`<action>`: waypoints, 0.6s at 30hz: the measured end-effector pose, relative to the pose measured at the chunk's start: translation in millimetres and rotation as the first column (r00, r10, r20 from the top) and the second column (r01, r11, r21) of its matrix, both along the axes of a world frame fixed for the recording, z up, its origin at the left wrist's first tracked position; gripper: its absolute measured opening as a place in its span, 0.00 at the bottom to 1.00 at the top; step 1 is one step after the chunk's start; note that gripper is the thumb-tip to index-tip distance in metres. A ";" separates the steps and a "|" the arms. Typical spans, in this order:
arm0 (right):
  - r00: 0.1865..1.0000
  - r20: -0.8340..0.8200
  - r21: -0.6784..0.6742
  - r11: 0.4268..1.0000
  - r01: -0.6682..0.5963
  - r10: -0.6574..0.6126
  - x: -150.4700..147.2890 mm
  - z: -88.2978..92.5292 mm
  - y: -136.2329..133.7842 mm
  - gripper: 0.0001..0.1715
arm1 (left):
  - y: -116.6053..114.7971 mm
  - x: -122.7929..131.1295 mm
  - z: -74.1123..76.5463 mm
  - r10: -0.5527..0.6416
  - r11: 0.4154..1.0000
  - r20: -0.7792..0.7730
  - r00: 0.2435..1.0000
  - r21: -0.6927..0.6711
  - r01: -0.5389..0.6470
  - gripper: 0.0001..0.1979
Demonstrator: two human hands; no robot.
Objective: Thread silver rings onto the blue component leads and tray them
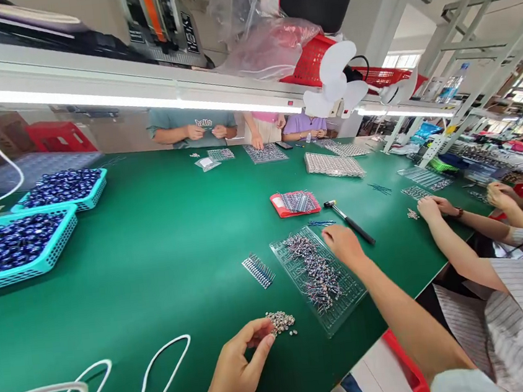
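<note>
My left hand (242, 363) is at the near edge of a small pile of silvery beads (281, 322). Its thumb and fingertips come together there, and what is between them is too small to make out. My right hand (344, 244) is curled over the far right edge of a clear plastic tray (328, 325), close to some thin blue sticks (321, 223); its fingertips are hidden. A heap of small parts with thin stems (316, 271) covers the tray. To its left, a row of blue-stemmed pieces (259, 271) lies on the green table (155, 251).
A hammer (351, 223) and a red packet of stemmed parts (294, 203) lie beyond the tray. Turquoise baskets (61, 242) of dark blue beads stand at left, above a looped white cable (157, 381). A co-worker's hands (433, 208) are at right; other people sit opposite.
</note>
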State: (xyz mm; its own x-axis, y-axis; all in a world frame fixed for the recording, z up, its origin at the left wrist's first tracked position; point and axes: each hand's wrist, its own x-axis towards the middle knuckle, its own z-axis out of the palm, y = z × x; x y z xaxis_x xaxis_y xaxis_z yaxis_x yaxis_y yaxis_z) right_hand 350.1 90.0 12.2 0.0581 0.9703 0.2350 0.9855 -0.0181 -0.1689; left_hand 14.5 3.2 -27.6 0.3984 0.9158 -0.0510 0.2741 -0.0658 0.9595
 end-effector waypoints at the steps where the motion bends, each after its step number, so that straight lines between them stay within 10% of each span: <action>1: 0.998 0.062 -0.023 1.000 0.018 -0.017 15.0 0.7 16.5 0.11 | 1.1 0.0 1.6 0.004 1.000 0.003 1.000 -0.009 -0.004 0.15; 9: 0.938 0.347 -0.116 0.993 0.022 0.020 48.4 -2.4 70.5 0.18 | 11.0 -2.3 -0.7 0.027 0.996 0.035 0.999 -0.087 -0.024 0.16; 18: 0.912 0.230 -0.111 0.940 -0.322 0.340 -54.1 1.2 11.7 0.15 | 16.3 -6.0 -1.6 0.116 0.987 0.091 0.989 -0.123 -0.105 0.16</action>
State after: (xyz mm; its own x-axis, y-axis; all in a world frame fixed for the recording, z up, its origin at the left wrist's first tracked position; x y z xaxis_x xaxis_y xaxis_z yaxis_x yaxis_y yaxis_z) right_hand 296.0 101.8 13.4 -0.3193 0.9384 0.1325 0.9475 0.3132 0.0649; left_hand 8.5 19.5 -29.3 0.3035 0.9443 -0.1270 0.1783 0.0746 0.9811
